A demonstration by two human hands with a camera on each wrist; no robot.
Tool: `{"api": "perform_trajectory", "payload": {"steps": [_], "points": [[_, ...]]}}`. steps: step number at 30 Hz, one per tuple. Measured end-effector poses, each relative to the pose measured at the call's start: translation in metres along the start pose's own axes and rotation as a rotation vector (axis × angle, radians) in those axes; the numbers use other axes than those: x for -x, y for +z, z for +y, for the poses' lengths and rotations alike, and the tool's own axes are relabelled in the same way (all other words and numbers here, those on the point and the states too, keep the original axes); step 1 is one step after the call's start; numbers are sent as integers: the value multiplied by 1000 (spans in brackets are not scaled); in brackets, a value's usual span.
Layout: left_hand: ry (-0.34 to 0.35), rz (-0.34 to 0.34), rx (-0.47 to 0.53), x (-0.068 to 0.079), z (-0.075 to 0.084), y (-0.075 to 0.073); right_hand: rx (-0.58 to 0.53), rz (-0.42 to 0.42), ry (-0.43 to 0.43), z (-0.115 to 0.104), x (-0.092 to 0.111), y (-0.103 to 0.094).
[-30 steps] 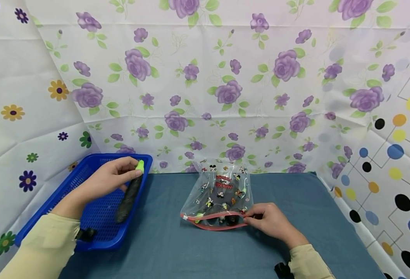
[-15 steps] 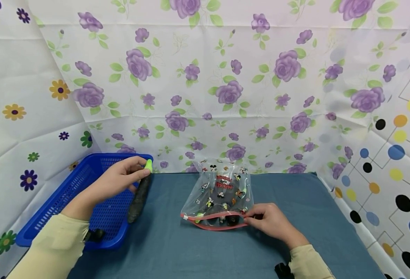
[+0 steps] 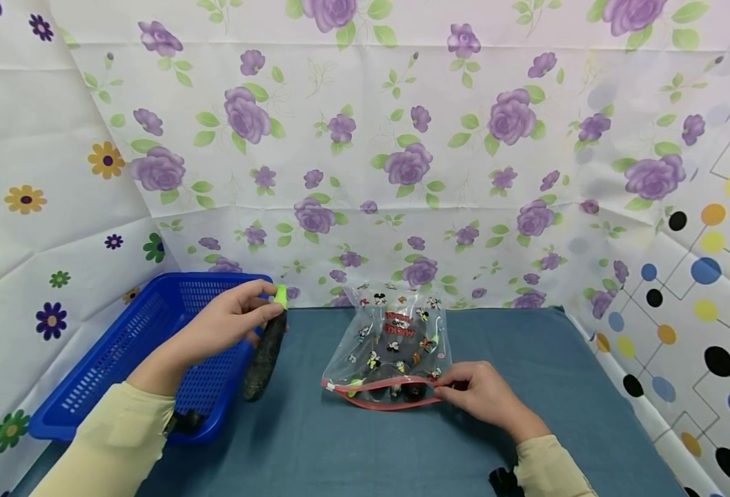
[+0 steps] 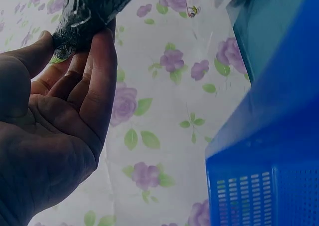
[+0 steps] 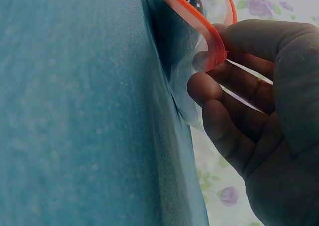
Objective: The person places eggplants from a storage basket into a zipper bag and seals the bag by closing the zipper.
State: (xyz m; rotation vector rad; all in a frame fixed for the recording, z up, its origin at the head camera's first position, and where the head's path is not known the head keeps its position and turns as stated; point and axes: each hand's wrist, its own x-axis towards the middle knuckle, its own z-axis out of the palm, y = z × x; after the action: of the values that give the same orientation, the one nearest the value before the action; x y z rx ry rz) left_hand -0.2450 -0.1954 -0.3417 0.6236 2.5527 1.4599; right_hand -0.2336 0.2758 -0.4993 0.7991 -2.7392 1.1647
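My left hand [image 3: 231, 314] pinches the bright green end of a long, dark, wrinkled cucumber-shaped thing [image 3: 265, 359], which hangs tilted just past the right rim of the blue basket [image 3: 48, 411]. In the left wrist view its dark body [image 4: 92, 16] looks shiny and crinkled above the fingertips. A clear zip bag [image 3: 371, 338] with cartoon prints lies on the table, its red-edged mouth parted toward me. With thumb and fingers, my right hand [image 3: 486, 397] holds the right corner of that mouth. Dark things and a bit of green show inside the bag.
A blue-grey cloth [image 3: 365, 455] covers the table. Behind it hangs a floral sheet [image 3: 365, 138], with a dotted sheet [image 3: 706, 297] at the right. The basket's raised, perforated wall stands under my left forearm.
My left hand has carried the dark cucumber-shaped thing rightward, from over the basket to beyond its right rim. My right hand and the bag have stayed in place.
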Motion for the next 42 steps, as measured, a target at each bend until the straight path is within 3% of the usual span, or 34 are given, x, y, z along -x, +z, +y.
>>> {"api": "perform_trajectory", "payload": {"steps": [11, 18, 23, 42], "points": [[29, -1, 2, -4, 5, 16, 2, -4, 2, 1, -1, 0], [26, -63, 69, -5, 5, 25, 6, -2, -6, 2, 0, 0], [17, -47, 57, -5, 5, 32, 0, -5, 5, 2, 0, 0], [-15, -69, 126, -14, -10, 71, 2, -6, 9, 0, -1, -1]]}}
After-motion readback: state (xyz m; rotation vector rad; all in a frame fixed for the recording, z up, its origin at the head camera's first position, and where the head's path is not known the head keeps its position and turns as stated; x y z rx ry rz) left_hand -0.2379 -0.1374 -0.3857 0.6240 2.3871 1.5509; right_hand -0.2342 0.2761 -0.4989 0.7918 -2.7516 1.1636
